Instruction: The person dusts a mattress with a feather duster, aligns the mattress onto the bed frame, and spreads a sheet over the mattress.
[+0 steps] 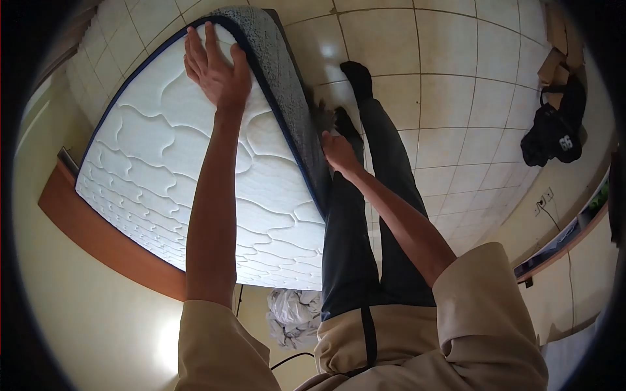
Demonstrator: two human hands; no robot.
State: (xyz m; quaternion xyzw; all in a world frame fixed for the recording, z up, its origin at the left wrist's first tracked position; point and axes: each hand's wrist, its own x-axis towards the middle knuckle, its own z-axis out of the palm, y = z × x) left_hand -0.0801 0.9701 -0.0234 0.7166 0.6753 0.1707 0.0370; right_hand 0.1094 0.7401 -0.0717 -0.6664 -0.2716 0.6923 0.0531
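Note:
A white quilted mattress with dark blue edging and a grey side lies at the left. My left hand rests on its top near the far corner, fingers spread. My right hand is beside the grey side, near my leg, with its fingers curled. What those fingers hold, if anything, is too small to make out. Something dark and blurred is just beyond that hand, next to my foot.
A brown wooden headboard stands along the left wall. Crumpled grey fabric lies near the mattress's close edge. On the tiled floor at the right are a black bag and cardboard. A shelf is on the right wall.

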